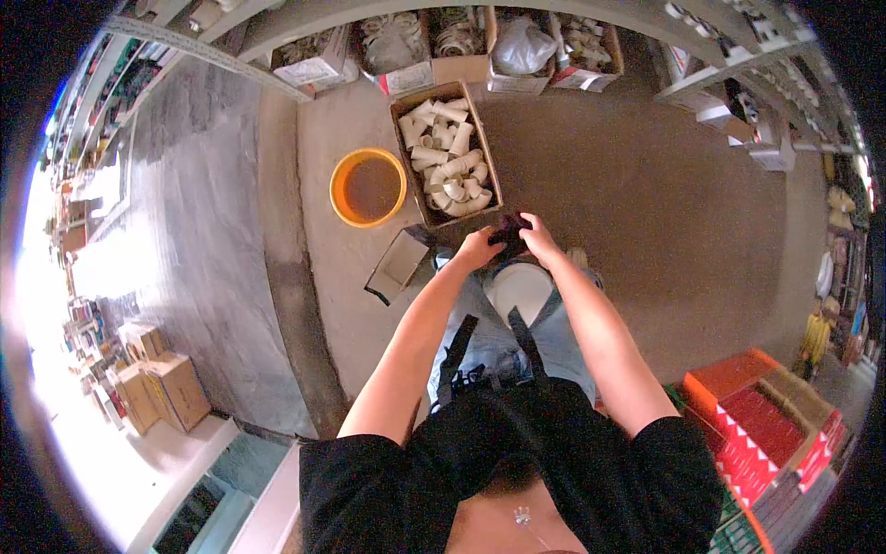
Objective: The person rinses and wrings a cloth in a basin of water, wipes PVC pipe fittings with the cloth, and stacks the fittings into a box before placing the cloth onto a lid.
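Observation:
Both of my hands are in front of my knees and close together, at the near edge of a cardboard box (pixel 447 222) full of white pipe fittings (pixel 452 166). Between them is a dark, crumpled cloth-like item (pixel 508 234). My left hand (pixel 480 247) grips its left side, and my right hand (pixel 538 238) has hold of its right side. Just below the hands, between my legs, a round white object (pixel 520 292) shows. An orange tub (pixel 368 187) stands left of the box. Nearer to me lies a small open carton (pixel 400 264).
Shelves with boxes of parts (pixel 395 51) line the far side. Red crates (pixel 761 420) stand at the lower right. Brown cartons (pixel 170 388) and a pale glass-sided case (pixel 217 489) are at the lower left. More shelving (pixel 757 69) rises at the upper right.

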Available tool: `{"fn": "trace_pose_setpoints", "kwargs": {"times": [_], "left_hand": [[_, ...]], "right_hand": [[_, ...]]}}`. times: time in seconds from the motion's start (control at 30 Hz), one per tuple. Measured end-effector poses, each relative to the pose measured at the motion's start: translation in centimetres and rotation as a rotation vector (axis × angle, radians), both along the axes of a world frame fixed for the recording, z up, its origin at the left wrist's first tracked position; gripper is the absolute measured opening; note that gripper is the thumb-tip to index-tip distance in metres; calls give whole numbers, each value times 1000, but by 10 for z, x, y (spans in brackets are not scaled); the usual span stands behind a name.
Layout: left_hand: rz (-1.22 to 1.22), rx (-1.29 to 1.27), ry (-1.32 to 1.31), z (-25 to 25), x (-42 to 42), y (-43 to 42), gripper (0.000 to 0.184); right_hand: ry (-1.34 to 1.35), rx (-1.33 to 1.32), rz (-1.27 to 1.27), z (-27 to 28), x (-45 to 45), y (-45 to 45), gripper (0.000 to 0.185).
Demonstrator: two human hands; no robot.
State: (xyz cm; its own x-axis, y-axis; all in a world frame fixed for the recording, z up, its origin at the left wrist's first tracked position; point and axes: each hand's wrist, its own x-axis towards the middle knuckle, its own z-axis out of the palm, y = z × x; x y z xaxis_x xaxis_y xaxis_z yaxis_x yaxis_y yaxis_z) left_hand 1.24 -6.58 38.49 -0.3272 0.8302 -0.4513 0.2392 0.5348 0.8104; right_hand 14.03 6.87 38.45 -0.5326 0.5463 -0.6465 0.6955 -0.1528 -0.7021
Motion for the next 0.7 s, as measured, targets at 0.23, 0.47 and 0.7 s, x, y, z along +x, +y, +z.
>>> {"fn": "trace_pose_setpoints", "kwargs": {"times": [0.23, 0.47, 0.7], "left_hand": [[110, -5, -94, -22, 60, -1, 66], [90, 89, -60, 22, 170, 1, 42], [286, 125, 185, 62, 255, -19, 34]], "right_hand": [[124, 19, -290, -43, 69, -10, 60], [171, 6, -42, 93, 166, -18, 46], [13, 181, 244, 98, 241, -28, 56]]}}
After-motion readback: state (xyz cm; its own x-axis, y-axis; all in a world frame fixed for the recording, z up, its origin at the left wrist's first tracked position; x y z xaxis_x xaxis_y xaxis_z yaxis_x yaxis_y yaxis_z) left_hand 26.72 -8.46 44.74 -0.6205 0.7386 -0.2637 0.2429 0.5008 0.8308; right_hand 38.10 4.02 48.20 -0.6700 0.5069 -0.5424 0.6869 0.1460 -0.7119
